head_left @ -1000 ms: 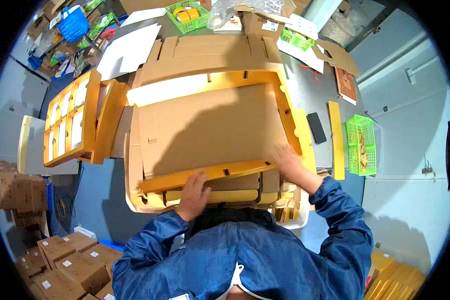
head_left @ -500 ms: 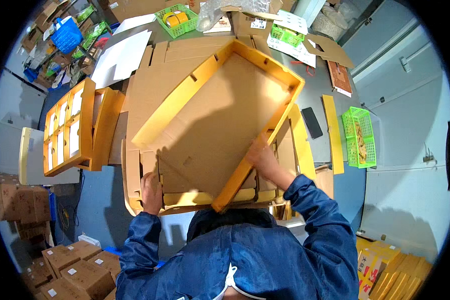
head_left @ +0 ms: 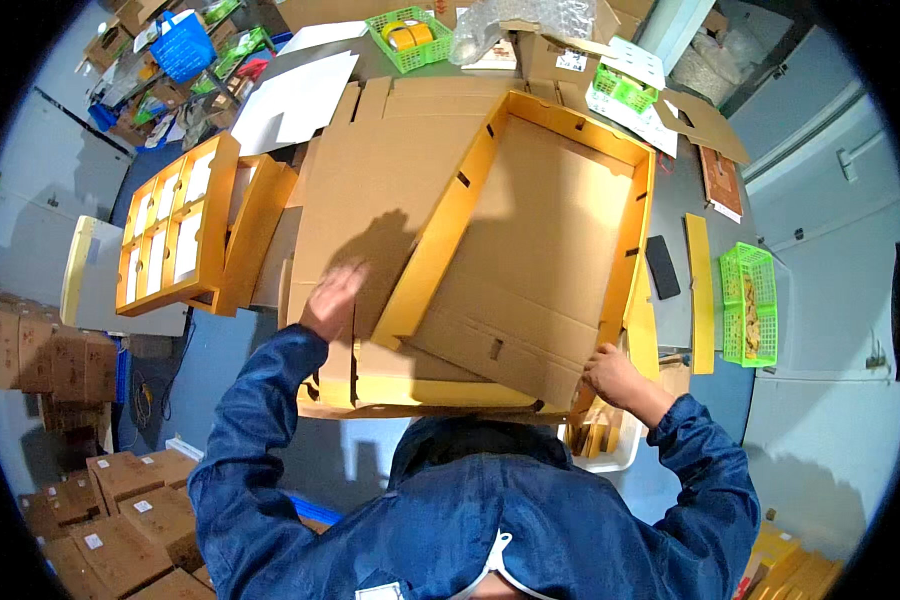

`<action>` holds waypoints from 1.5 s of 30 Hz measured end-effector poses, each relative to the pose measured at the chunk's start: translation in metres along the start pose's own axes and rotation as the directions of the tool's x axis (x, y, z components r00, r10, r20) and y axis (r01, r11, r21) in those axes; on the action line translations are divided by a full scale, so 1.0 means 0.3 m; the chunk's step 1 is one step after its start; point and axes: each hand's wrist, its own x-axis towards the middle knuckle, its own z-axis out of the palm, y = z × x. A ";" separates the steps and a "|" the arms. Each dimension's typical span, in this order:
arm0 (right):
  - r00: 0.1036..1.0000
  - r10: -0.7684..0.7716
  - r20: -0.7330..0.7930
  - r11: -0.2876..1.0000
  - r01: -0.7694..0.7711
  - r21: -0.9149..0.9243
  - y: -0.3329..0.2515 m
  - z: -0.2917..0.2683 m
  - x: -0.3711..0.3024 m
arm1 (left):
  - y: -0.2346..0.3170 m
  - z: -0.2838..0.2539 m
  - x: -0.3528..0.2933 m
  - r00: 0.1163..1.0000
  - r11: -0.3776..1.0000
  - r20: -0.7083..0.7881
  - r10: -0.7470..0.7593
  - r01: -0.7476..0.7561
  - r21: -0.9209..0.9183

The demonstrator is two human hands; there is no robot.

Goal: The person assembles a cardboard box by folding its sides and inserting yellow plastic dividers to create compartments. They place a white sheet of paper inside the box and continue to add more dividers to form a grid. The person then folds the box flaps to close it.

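A yellow cardboard frame point(head_left: 446, 232) with notched walls lies slanted over brown cardboard sheets point(head_left: 355, 190) on the table. Its far end is closed by a wall, and a creased brown flap point(head_left: 500, 345) shows at its near end. My right hand point(head_left: 615, 377) is closed on the near end of the frame's right wall. My left hand point(head_left: 335, 297) is over the brown sheet, left of the frame and apart from it, fingers stretched out and holding nothing. A yellow strip point(head_left: 430, 391) runs along the near edge, below the frame.
Yellow compartment trays point(head_left: 177, 225) with white inserts lean at the left. To the right lie a dark phone point(head_left: 661, 267), a long yellow strip point(head_left: 700, 293) and a green basket point(head_left: 748, 305). Another green basket point(head_left: 410, 40) holds tape rolls at the back. Brown boxes point(head_left: 120, 520) are stacked lower left.
The yellow frame has turned, its near end swinging right. My right hand moved nearer along with its wall. My left hand has left the near cardboard edge and risen, fingers spread.
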 end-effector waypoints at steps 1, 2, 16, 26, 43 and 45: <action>0.999 0.023 0.047 1.000 -0.024 0.020 -0.011 0.013 -0.030 | 0.030 -0.021 0.045 0.979 0.981 -0.053 0.196 -0.195 0.010; 0.998 0.033 0.044 0.999 -0.034 0.030 -0.011 0.047 -0.036 | 0.050 0.014 0.095 0.947 0.917 0.064 0.314 -0.320 0.236; 0.755 0.579 -0.307 0.643 -0.192 0.741 -0.023 -0.141 -0.020 | 0.322 0.140 0.345 0.349 0.584 0.562 0.750 -0.748 -0.315; 0.718 0.626 -0.306 0.718 -0.378 0.584 -0.050 0.032 0.303 | 0.339 0.299 0.287 0.852 0.964 0.451 0.267 -0.230 -0.136; 0.792 0.566 -0.228 0.739 -0.365 0.566 -0.038 -0.016 0.280 | 0.478 0.280 0.318 0.948 0.959 0.293 0.128 -0.044 -0.280; 0.788 0.584 -0.192 0.719 -0.393 0.574 -0.039 -0.018 0.277 | 0.560 0.276 0.338 0.953 0.940 0.212 0.218 -0.146 -0.310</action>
